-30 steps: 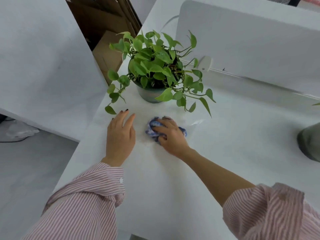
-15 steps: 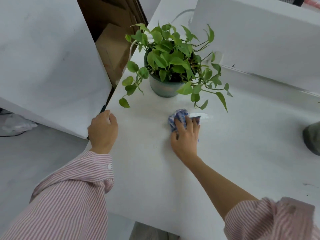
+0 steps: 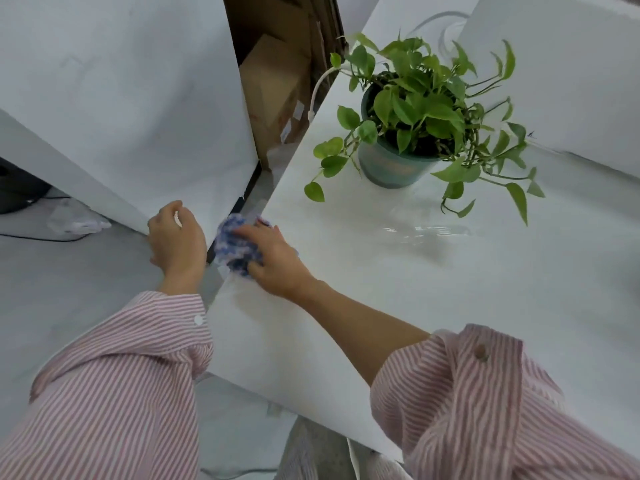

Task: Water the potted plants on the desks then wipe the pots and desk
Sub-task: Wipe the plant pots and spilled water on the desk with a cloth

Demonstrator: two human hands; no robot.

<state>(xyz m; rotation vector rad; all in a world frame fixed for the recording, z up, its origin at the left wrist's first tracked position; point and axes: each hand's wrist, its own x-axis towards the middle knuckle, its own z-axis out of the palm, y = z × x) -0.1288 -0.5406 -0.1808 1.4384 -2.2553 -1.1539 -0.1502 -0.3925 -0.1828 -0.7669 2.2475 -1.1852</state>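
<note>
A leafy green plant (image 3: 426,95) grows in a teal pot (image 3: 388,166) at the back of the white desk (image 3: 450,306). My right hand (image 3: 277,261) presses a crumpled blue-and-white cloth (image 3: 232,244) onto the desk's left edge, well in front of the pot. My left hand (image 3: 176,237) hangs just off that edge, beside the cloth, fingers curled with nothing seen in them. A wet, shiny patch (image 3: 426,233) lies on the desk in front of the pot.
A white partition (image 3: 561,74) stands behind the plant. Another white panel (image 3: 121,91) rises to the left across a gap, with cardboard boxes (image 3: 277,91) behind it. A white cable (image 3: 320,90) hangs over the desk's left edge near the pot. Grey floor lies below.
My right hand has swept the cloth left from the desk's middle to its left edge. My left hand has slid off the desk to just beyond the edge.
</note>
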